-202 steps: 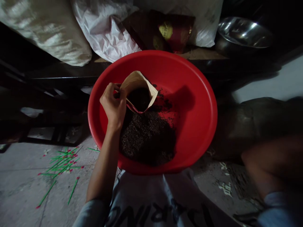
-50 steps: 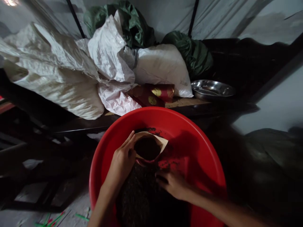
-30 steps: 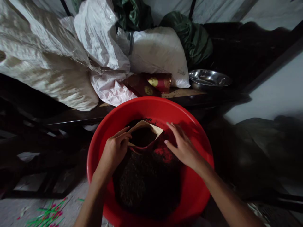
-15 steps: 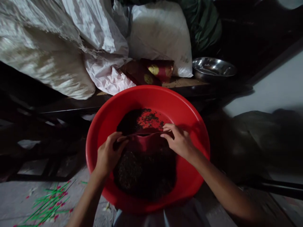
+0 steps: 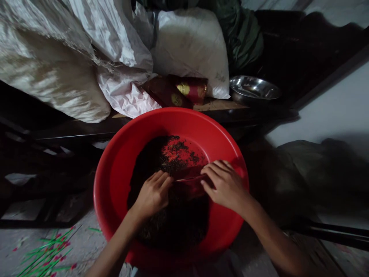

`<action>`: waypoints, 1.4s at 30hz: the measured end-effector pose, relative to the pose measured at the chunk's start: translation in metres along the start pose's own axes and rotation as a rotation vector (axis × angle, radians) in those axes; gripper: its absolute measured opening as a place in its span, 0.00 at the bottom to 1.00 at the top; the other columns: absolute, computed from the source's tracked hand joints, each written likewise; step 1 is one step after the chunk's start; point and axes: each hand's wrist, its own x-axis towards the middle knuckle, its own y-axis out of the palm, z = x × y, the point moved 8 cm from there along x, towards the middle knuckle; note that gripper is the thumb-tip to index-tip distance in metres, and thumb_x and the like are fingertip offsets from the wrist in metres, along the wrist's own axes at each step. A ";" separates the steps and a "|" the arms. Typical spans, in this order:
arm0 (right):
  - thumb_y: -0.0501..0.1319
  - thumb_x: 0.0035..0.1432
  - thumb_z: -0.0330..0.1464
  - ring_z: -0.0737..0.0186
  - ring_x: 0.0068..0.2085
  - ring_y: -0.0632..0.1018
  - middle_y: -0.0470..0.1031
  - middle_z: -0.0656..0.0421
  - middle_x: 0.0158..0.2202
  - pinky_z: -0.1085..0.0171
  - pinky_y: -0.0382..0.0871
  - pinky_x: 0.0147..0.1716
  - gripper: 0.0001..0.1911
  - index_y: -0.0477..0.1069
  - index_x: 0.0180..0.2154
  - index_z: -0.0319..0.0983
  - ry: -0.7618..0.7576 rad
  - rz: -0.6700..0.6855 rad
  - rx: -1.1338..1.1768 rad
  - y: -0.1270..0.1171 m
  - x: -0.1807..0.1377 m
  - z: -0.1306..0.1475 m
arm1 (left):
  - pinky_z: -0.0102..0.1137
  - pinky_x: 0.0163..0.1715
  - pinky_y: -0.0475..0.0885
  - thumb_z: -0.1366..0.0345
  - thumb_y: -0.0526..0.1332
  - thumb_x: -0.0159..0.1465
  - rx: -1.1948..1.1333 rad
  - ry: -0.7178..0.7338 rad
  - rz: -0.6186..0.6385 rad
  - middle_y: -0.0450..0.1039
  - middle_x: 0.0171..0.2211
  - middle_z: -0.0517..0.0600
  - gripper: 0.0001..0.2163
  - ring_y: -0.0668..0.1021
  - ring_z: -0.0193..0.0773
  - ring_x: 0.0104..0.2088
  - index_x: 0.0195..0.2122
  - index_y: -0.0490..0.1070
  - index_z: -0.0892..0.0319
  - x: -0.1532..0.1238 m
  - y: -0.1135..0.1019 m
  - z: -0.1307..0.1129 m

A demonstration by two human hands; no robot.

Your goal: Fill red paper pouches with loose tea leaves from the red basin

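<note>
Left hand [image 5: 152, 194] & right hand [image 5: 226, 184] are both pinching the pouch [image 5: 188, 184] top flat now, it was gaping open b4. It's lying on the tea [image 5: 173, 225] in the red basin [image 5: 113, 169].

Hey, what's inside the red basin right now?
Dark loose leaves are heaped in the red basin, some scattered on its far side. On them lies a flattened red pouch, held by the left hand and right hand. The pouch's contents are hidden.

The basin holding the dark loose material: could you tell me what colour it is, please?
The basin is bright red; head view.
</note>
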 end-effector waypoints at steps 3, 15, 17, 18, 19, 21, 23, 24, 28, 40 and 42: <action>0.65 0.65 0.31 0.55 0.44 0.76 0.79 0.56 0.41 0.56 0.68 0.46 0.04 0.74 0.43 0.39 -0.102 0.069 0.015 0.019 0.005 0.020 | 0.35 0.32 0.71 0.76 0.55 0.67 -0.096 -0.043 -0.014 0.72 0.30 0.51 0.08 0.72 0.41 0.32 0.37 0.71 0.58 0.002 0.010 -0.009; 0.58 0.72 0.31 0.61 0.41 0.75 0.77 0.59 0.36 0.62 0.65 0.37 0.10 0.74 0.36 0.40 -0.225 -0.034 0.078 0.035 0.043 0.029 | 0.27 0.36 0.73 0.70 0.63 0.70 -0.509 -0.335 -0.199 0.76 0.35 0.49 0.02 0.78 0.34 0.35 0.39 0.75 0.59 -0.012 0.008 0.044; 0.57 0.73 0.31 0.62 0.41 0.75 0.77 0.60 0.36 0.63 0.66 0.39 0.10 0.74 0.38 0.40 -0.275 -0.014 0.101 0.039 0.049 0.039 | 0.27 0.35 0.73 0.72 0.60 0.70 -0.463 -0.291 -0.227 0.74 0.34 0.49 0.04 0.77 0.33 0.34 0.39 0.74 0.59 -0.009 0.008 0.038; 0.57 0.73 0.30 0.62 0.40 0.75 0.77 0.60 0.35 0.63 0.67 0.39 0.10 0.74 0.37 0.40 -0.303 -0.012 0.109 0.042 0.051 0.044 | 0.27 0.34 0.73 0.73 0.59 0.70 -0.437 -0.266 -0.244 0.74 0.34 0.49 0.05 0.77 0.33 0.34 0.39 0.73 0.59 -0.007 0.009 0.035; 0.57 0.72 0.28 0.63 0.39 0.75 0.76 0.60 0.34 0.63 0.67 0.39 0.10 0.73 0.36 0.40 -0.321 -0.013 0.112 0.045 0.053 0.047 | 0.27 0.34 0.73 0.74 0.58 0.70 -0.410 -0.244 -0.261 0.74 0.34 0.49 0.06 0.77 0.33 0.34 0.40 0.73 0.59 -0.007 0.009 0.032; 0.58 0.70 0.27 0.62 0.37 0.75 0.75 0.59 0.34 0.62 0.66 0.37 0.09 0.71 0.35 0.39 -0.331 -0.028 0.094 0.050 0.054 0.048 | 0.27 0.34 0.73 0.75 0.57 0.70 -0.359 -0.220 -0.291 0.74 0.35 0.49 0.07 0.77 0.34 0.34 0.41 0.72 0.60 -0.008 0.008 0.028; 0.57 0.70 0.27 0.60 0.37 0.75 0.75 0.57 0.35 0.61 0.65 0.34 0.07 0.71 0.37 0.38 -0.341 -0.027 0.057 0.053 0.055 0.048 | 0.27 0.36 0.74 0.75 0.58 0.70 -0.320 -0.210 -0.298 0.75 0.36 0.50 0.06 0.78 0.34 0.35 0.43 0.72 0.60 -0.010 0.007 0.028; 0.57 0.70 0.28 0.60 0.37 0.75 0.76 0.57 0.36 0.60 0.65 0.34 0.06 0.71 0.38 0.38 -0.355 -0.023 0.040 0.054 0.055 0.049 | 0.27 0.37 0.75 0.75 0.58 0.70 -0.307 -0.203 -0.286 0.76 0.37 0.50 0.06 0.78 0.34 0.36 0.44 0.72 0.59 -0.010 0.007 0.029; 0.56 0.69 0.26 0.60 0.37 0.75 0.76 0.57 0.37 0.60 0.66 0.36 0.05 0.69 0.39 0.38 -0.427 -0.022 -0.016 0.051 0.053 0.057 | 0.26 0.32 0.73 0.76 0.55 0.70 -0.181 -0.123 -0.175 0.75 0.35 0.49 0.08 0.78 0.33 0.33 0.43 0.72 0.59 -0.008 0.004 0.023; 0.60 0.68 0.22 0.61 0.40 0.78 0.81 0.58 0.36 0.61 0.68 0.41 0.08 0.77 0.40 0.35 -0.540 -0.287 -0.279 0.018 -0.008 -0.008 | 0.26 0.23 0.64 0.80 0.53 0.64 -0.011 -0.068 -0.276 0.72 0.28 0.44 0.12 0.71 0.28 0.22 0.40 0.72 0.58 -0.026 -0.003 0.025; 0.61 0.66 0.21 0.61 0.40 0.78 0.81 0.58 0.34 0.60 0.68 0.41 0.07 0.78 0.40 0.35 -0.529 -0.261 -0.331 0.012 -0.017 -0.032 | 0.26 0.25 0.66 0.81 0.53 0.64 -0.024 -0.051 -0.290 0.73 0.29 0.45 0.13 0.73 0.29 0.23 0.41 0.72 0.58 -0.026 -0.002 0.027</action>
